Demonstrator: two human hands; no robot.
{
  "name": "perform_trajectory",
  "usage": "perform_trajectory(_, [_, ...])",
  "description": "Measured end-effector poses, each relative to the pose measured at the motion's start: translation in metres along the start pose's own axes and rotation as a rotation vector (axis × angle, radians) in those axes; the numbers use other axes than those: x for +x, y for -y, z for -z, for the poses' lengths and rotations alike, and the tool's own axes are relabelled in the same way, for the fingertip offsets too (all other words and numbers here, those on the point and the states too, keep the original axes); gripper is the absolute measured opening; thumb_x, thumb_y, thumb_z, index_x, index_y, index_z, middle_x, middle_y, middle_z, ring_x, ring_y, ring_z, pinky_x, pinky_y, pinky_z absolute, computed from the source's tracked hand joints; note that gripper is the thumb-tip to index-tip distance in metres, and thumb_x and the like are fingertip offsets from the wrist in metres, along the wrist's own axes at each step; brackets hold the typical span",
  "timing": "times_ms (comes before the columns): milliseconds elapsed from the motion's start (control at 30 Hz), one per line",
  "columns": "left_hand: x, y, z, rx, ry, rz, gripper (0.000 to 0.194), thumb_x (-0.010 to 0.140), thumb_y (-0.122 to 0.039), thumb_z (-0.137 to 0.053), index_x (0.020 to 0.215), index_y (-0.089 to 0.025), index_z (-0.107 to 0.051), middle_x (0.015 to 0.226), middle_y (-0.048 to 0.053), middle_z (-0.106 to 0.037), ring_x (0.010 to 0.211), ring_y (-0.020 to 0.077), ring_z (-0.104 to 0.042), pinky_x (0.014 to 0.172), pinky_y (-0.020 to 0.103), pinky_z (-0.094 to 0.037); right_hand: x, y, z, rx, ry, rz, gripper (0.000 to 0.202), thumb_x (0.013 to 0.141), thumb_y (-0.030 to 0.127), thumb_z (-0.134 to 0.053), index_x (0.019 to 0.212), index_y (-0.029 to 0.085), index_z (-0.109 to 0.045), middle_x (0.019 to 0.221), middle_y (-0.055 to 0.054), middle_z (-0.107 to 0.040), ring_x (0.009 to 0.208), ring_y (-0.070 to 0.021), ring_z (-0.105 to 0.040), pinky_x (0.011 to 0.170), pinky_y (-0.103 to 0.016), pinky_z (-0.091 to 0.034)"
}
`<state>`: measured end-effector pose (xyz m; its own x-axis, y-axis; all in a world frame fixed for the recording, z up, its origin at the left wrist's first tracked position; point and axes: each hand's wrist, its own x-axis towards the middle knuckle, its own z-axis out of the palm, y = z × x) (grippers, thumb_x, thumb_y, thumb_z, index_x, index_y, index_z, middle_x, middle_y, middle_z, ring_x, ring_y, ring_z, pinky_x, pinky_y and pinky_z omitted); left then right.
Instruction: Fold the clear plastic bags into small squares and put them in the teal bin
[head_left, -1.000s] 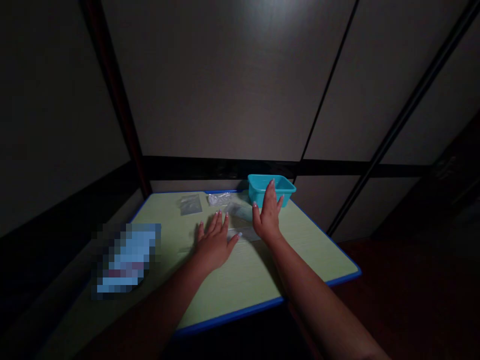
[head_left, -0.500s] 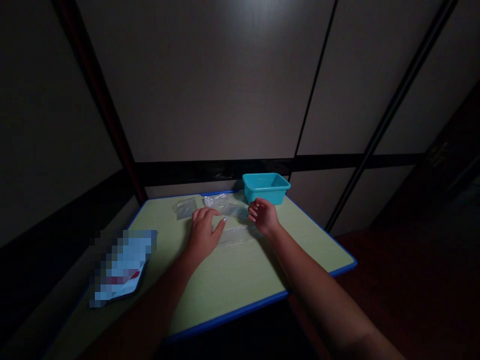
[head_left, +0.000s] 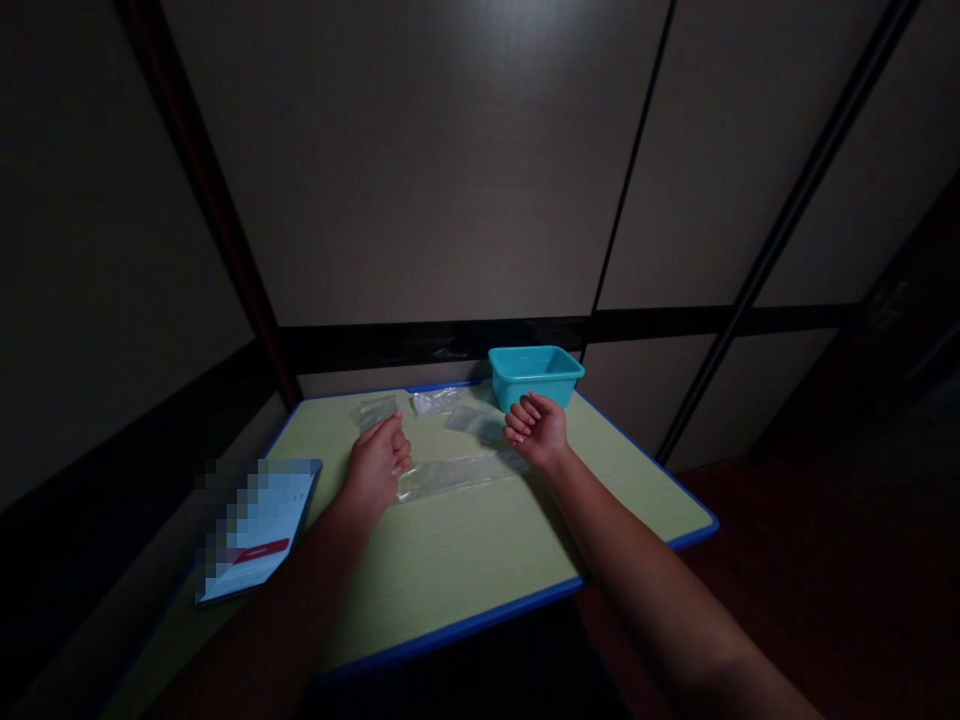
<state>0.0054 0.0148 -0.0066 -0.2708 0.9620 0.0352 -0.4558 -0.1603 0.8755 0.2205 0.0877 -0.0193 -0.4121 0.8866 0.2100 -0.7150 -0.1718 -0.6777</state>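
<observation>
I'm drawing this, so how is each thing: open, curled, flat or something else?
Left hand: fingers curled; can't tell if it holds anything.
Right hand: fingers curled in.
Teal basin: upright, open-topped.
Long clear strip: spread out, wrinkled.
Clear plastic by the basin: lying flat.
Far clear plastic: crumpled.
Clear plastic behind the left hand: partly hidden.
Tablet: screen lit, partly pixelated.
</observation>
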Motion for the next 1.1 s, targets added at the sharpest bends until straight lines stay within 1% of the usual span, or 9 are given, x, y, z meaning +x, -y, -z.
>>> perform_trajectory(167, [0.0011,0.0018,0.0001,-0.027,0.037,0.079,0.036,0.068,-0.03,-0.062,0.058,-0.021,-0.029,0.038,-0.014,-0.021,0.028,0.0029,-0.02,0.03,0.015,-0.014,0.0003,-0.0001,-0.0003,0.0,-0.016,0.002,0.04,0.081,0.026,-0.039,0.049,0.019,-0.016,0.044,0.006,-0.015,0.039,-0.0088,-0.011,0.037,-0.021,-0.018])
perform_trajectory(267, [0.0008,0.0039,-0.0008,-0.019,0.043,0.086,0.037,0.068,-0.032,-0.062,0.057,-0.021,-0.028,0.037,-0.014,-0.021,0.028,0.0028,-0.02,0.03,0.015,-0.014,0.0006,-0.0007,-0.0008,0.008,-0.017,0.005,0.04,0.081,0.026,-0.038,0.049,0.019,-0.015,0.044,0.006,-0.016,0.04,-0.0091,-0.013,0.038,-0.021,-0.018])
perform_trajectory(500, [-0.0001,0.0015,-0.001,-0.029,0.028,0.094,0.035,0.069,-0.029,-0.061,0.056,-0.021,-0.029,0.036,-0.013,-0.022,0.028,0.0029,-0.02,0.029,0.015,-0.014,0.0011,-0.0018,-0.0017,0.039,0.005,-0.012,0.037,0.08,0.027,-0.038,0.049,0.02,-0.019,0.046,0.005,-0.018,0.042,-0.0102,-0.016,0.04,-0.022,-0.02])
perform_trajectory(700, [-0.0004,0.0015,-0.0011,-0.04,0.026,0.11,0.031,0.07,-0.027,-0.059,0.058,-0.02,-0.032,0.036,-0.013,-0.022,0.028,0.003,-0.02,0.029,0.014,-0.014,0.002,-0.0017,0.002,0.086,0.055,-0.021,0.038,0.078,0.027,-0.041,0.048,0.02,-0.02,0.045,0.005,-0.018,0.042,-0.0099,-0.016,0.039,-0.021,-0.02])
perform_trajectory(900, [0.0008,0.0031,-0.0002,-0.039,0.036,0.136,0.033,0.069,-0.027,-0.061,0.057,-0.021,-0.031,0.036,-0.013,-0.022,0.027,0.0031,-0.019,0.028,0.015,-0.013,0.0033,-0.0021,0.0049,0.156,0.111,-0.041,0.04,0.075,0.026,-0.045,0.048,0.019,-0.015,0.044,0.005,-0.016,0.04,-0.0093,-0.016,0.038,-0.021,-0.019])
perform_trajectory(1100, [0.001,0.002,0.0008,-0.043,0.04,0.161,0.033,0.071,-0.027,-0.059,0.057,-0.021,-0.031,0.037,-0.013,-0.02,0.027,0.0038,-0.019,0.028,0.015,-0.014,0.0033,-0.0023,0.0044,0.201,0.155,-0.056,0.041,0.074,0.027,-0.046,0.049,0.019,-0.014,0.044,0.005,-0.015,0.039,-0.0087,-0.017,0.037,-0.021,-0.02])
